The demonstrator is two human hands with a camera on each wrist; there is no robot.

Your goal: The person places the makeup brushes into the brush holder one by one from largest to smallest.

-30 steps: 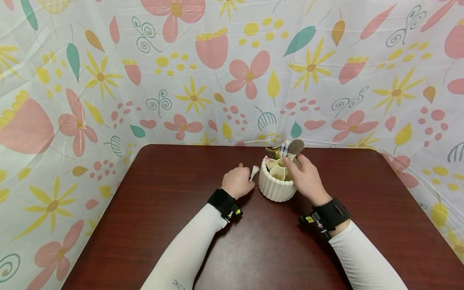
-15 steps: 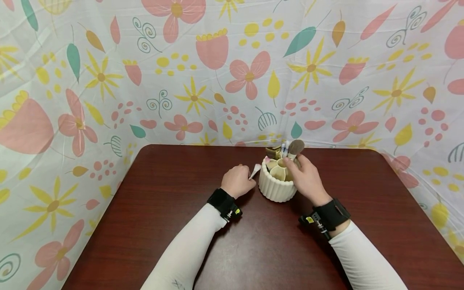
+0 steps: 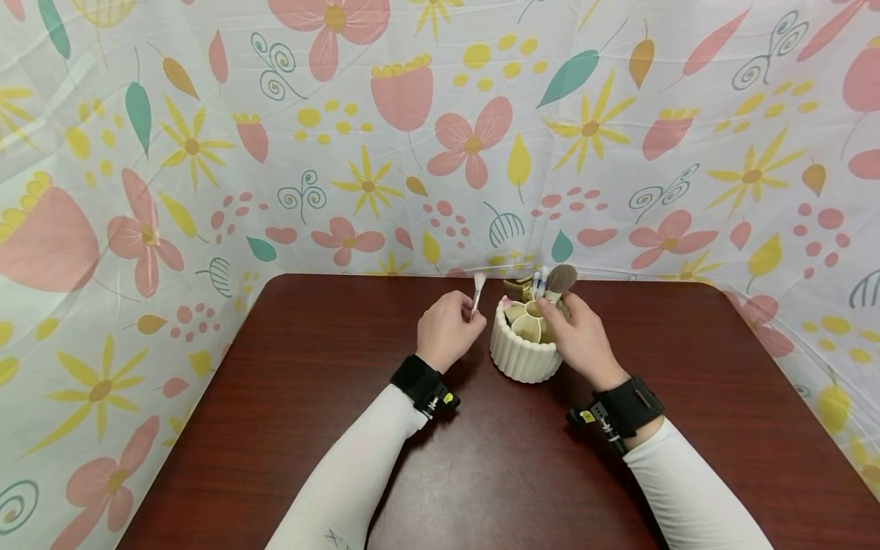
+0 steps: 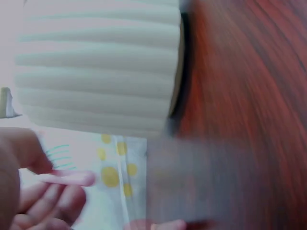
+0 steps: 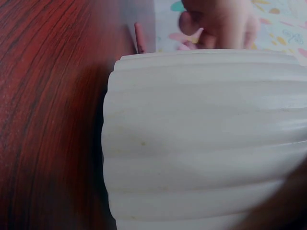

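My left hand [image 3: 447, 328] pinches a small makeup brush [image 3: 479, 283] between thumb and fingers. Its pale pink-white bristles point upward, just left of a cream ribbed makeup brush holder [image 3: 525, 359]. My right hand [image 3: 587, 340] grips the holder's right side, thumb at the rim and the other fingers mostly hidden behind. The holder stands upright on the table, with petal-shaped compartments at its front. A large brown-bristled brush [image 3: 561, 279] rises from its back. The holder's ribbed wall fills much of both wrist views, and the left hand [image 5: 223, 24] shows beyond it in the right wrist view.
The dark red-brown wooden table [image 3: 330, 344] ends at a back edge close behind the holder. A white floral-print cloth [image 3: 412, 153] hangs behind it. White-and-blue sticks [image 3: 540, 284] and a gold-coloured item [image 3: 517, 289] also stick out of the holder.
The left hand has risen slightly and turned, swinging the small brush from slanting toward the holder to nearly upright. The right hand and the holder have stayed in place.
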